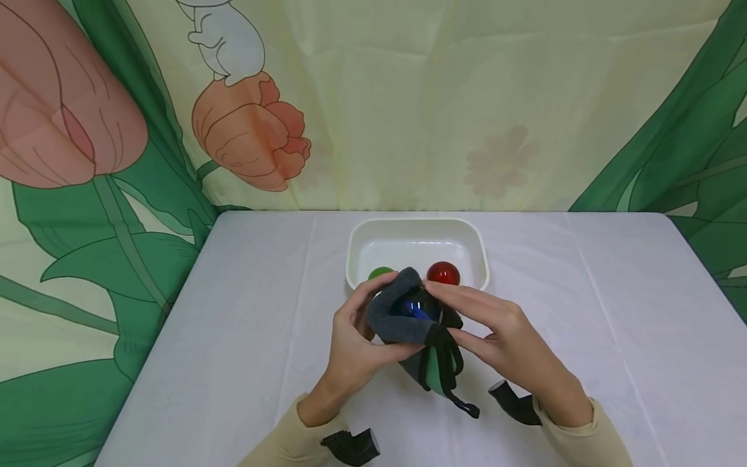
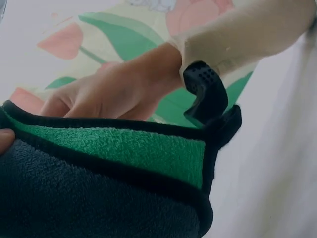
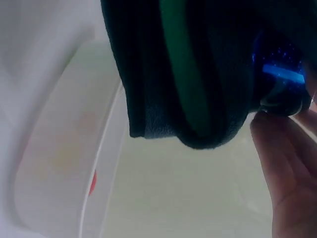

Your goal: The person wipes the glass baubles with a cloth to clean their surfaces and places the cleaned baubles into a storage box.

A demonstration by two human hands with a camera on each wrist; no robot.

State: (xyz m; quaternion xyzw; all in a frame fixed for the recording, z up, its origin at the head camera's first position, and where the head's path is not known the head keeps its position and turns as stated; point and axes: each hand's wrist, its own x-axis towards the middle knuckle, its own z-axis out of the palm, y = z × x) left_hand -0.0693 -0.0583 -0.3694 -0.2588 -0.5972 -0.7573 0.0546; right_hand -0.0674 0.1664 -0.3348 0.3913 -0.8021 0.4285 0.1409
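Observation:
A dark grey-blue microfibre cloth [image 1: 388,324] with black edging and a green underside is folded around a glossy dark blue ball [image 1: 417,308]. My left hand [image 1: 357,344] grips the cloth from its left side, fingers at the top fold and thumb along the lower front. From the other side my right hand [image 1: 496,324] holds the bundle, its fingertips at the upper edge beside the ball and its thumb lower on the cloth. Green lining [image 2: 114,148] shows between the folds in the left wrist view. In the right wrist view, the ball [image 3: 280,74] peeks out, largely covered by cloth.
Behind the hands stands a white rectangular tray [image 1: 417,227], holding a red ball [image 1: 443,272] and a green ball [image 1: 380,271], partly hidden. A white cloth covers the table [image 1: 262,311]. The cloth's black loop [image 1: 467,408] dangles over it. A printed curtain [image 1: 397,117] hangs behind.

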